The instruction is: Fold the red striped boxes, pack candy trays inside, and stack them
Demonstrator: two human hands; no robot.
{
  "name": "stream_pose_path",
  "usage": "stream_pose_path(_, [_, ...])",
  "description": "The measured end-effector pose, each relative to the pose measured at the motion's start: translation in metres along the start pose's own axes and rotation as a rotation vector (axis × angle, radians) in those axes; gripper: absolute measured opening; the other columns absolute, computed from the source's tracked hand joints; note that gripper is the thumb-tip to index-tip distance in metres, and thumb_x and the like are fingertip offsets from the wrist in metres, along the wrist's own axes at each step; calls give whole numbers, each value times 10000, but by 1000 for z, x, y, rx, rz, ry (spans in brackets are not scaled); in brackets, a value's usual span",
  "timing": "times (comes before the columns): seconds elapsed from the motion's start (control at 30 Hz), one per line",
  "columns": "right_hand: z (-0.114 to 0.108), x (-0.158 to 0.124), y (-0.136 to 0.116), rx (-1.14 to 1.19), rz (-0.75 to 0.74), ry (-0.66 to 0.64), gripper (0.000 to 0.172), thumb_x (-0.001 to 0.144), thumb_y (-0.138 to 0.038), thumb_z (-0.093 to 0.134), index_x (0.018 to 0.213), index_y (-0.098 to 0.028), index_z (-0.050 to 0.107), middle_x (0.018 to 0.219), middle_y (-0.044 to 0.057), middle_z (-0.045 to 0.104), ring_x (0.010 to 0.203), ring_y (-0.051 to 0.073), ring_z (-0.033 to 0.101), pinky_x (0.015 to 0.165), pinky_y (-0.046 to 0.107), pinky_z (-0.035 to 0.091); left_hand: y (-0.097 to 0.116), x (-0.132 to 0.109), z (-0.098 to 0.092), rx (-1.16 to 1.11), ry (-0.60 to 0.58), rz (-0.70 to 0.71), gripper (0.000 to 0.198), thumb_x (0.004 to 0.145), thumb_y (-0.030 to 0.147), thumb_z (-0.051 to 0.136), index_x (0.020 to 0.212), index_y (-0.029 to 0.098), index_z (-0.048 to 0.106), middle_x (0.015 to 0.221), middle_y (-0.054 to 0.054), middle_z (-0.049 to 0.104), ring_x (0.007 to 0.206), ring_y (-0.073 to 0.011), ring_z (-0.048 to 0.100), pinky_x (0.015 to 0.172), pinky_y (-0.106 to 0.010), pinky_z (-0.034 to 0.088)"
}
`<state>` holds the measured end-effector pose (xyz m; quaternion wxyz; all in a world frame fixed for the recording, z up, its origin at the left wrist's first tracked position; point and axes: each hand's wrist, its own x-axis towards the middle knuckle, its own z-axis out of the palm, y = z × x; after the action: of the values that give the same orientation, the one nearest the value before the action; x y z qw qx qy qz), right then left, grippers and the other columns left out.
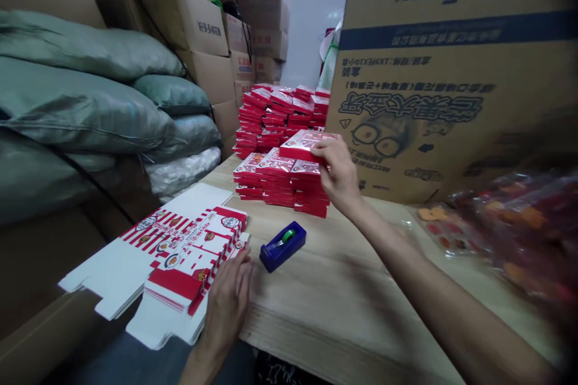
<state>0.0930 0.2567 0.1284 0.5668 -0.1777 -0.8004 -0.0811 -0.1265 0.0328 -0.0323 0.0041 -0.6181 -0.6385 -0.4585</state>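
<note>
My right hand (339, 175) reaches forward and grips a folded red-and-white box (301, 145), holding it on top of the near pile of stacked red boxes (280, 183). My left hand (228, 301) lies with fingers stretched out against the edge of a stack of flat, unfolded red-and-white carton blanks (180, 255) at the table's near left corner. A blue tape dispenser (282, 246) with a green roll sits on the wooden table (343, 295) just right of my left hand.
More red boxes (280, 111) are piled further back. A big printed cardboard carton (447, 72) stands at the right. Clear bags of orange and red goods (506, 228) lie at the right edge. Grey-green sacks (90, 102) and brown cartons (198, 24) fill the left.
</note>
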Motion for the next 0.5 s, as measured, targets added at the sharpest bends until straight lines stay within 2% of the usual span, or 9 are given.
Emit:
stream_pose_path(0.1, [64,13,34,-1,-13,-158,336,917,-27,382,1019,-236,624,1098,91,672,1161,270,583,1220,626,275,-18,-5,-1,243,59,117,425,1009,243,531,1430,269,579,1424,-117,648,1401,-327,529,1150,-551,425])
stream_pose_path(0.2, [110,11,55,9,24,-264,322,886,-20,378,987,-228,603,1096,111,661,1164,290,541,1223,623,252,-45,-5,-15,530,107,21,567,1010,365,532,1551,216,452,1625,-166,438,1577,-392,227,1221,-642,266])
stream_pose_path(0.27, [130,2,63,16,48,-299,317,858,-14,385,977,-222,593,1089,119,653,1142,298,534,1212,625,263,-68,-7,-25,658,75,-71,699,1002,502,478,1576,111,399,1657,-228,356,1591,-433,131,1222,-669,228])
stream_pose_path(0.3, [137,-4,65,16,63,-320,314,840,-12,395,975,-218,591,1081,125,650,1125,302,537,1200,630,274,-80,-9,-28,700,46,-106,745,999,542,431,1562,55,404,1641,-259,368,1582,-447,155,1217,-670,231])
stream_pose_path(0.37, [145,-15,67,12,98,-366,319,794,-11,426,982,-210,591,1069,134,646,1093,312,552,1181,653,281,-102,-15,-31,747,-26,-144,764,995,546,372,1516,-9,448,1586,-289,442,1540,-449,291,1211,-639,268])
stream_pose_path(0.43, [144,-22,65,6,133,-407,340,762,-28,470,1024,-203,597,1107,142,645,1095,320,571,1183,694,235,-118,-22,-32,757,-82,-133,703,987,485,378,1492,8,488,1550,-267,504,1483,-414,421,1206,-592,311])
stream_pose_path(0.5, [134,-25,56,4,159,-427,375,782,-78,521,1129,-197,595,1235,160,622,1183,337,566,1202,728,138,-124,-26,-34,747,-105,-101,649,973,427,415,1489,43,504,1542,-237,528,1453,-387,476,1195,-567,347])
